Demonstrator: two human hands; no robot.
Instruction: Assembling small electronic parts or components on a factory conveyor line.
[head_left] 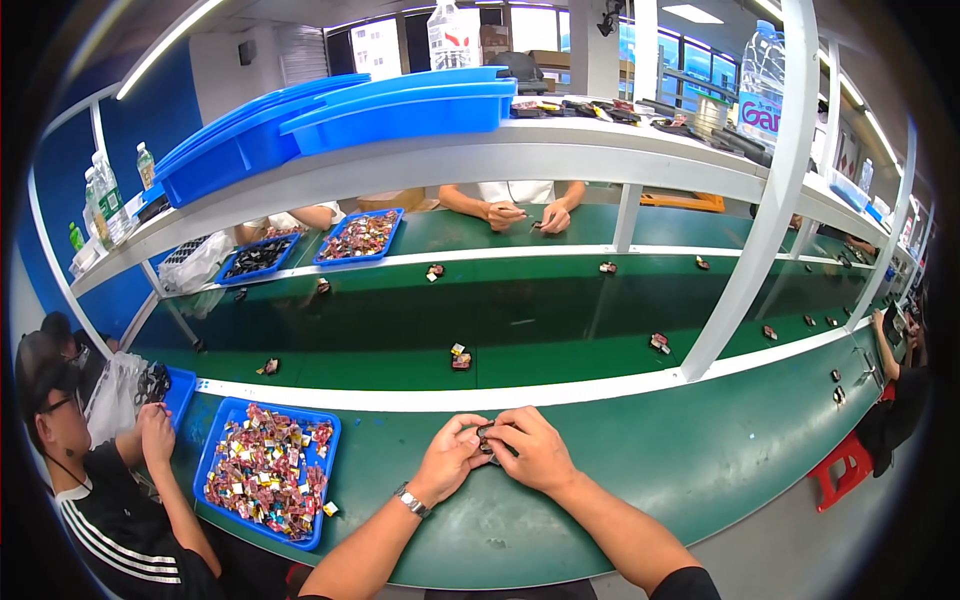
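My left hand (pixel 452 458) and my right hand (pixel 532 452) meet above the green bench (pixel 640 440). Pinched between their fingers is a small black part (pixel 486 436), mostly covered by the fingertips, so its exact kind does not show. A metal watch (pixel 412 500) is on my left wrist. Left of that arm lies a blue tray (pixel 208 462) heaped with small reddish parts (pixel 262 470) bearing white and yellow pieces. One more yellow-and-white piece (pixel 330 508) sits by the tray's right edge. A tiny dark bit (pixel 495 543) rests on the bench between my forearms.
Beyond a white rail (pixel 480 400), a green conveyor belt (pixel 560 350) carries several small black parts with labels. A white post (pixel 745 230) rises at right, below a shelf holding blue trays (pixel 400 110). Close on the left sits a co-worker (pixel 110 480); another person's hands (pixel 530 216) work across the belt.
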